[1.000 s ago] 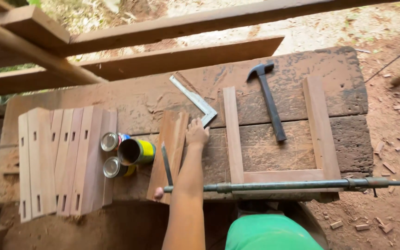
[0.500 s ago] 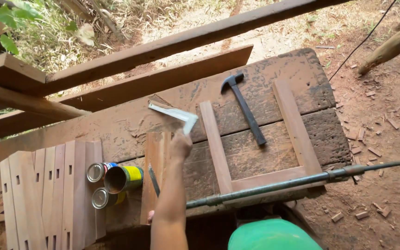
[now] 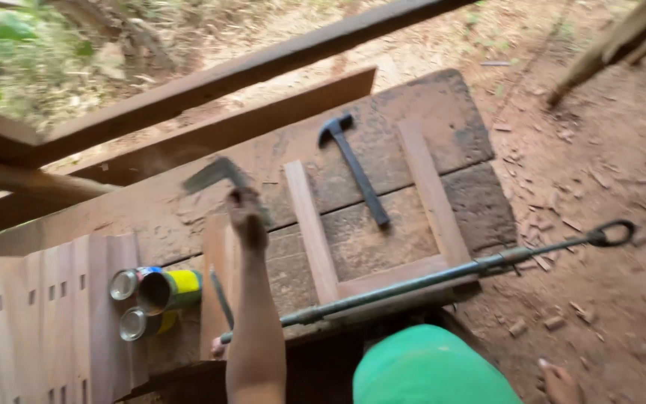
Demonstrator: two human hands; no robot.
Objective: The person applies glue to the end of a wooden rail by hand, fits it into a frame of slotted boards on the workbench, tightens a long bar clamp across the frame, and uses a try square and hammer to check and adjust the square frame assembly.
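My left hand (image 3: 247,217) reaches out over the wooden workbench (image 3: 450,112) and grips one leg of a metal try square (image 3: 214,176). The square is blurred and looks lifted off the bench top. Below my forearm lies a short reddish board (image 3: 212,262) with a thin dark tool (image 3: 222,295) on it. Just right of the hand is a three-sided wooden frame (image 3: 312,232), with a long metal bar clamp (image 3: 443,273) across its near end. My right hand is out of sight.
A black hammer (image 3: 357,168) lies inside the frame. Two open tins (image 3: 166,290) lie at the left, beside a row of notched wooden slats (image 3: 54,314). Long beams (image 3: 211,82) run behind the bench. Bare earth with wood chips (image 3: 600,172) is on the right.
My left hand has closed on the try square and raised it from the bench, swinging it to the left. The view has shifted, and the square is now blurred by motion.
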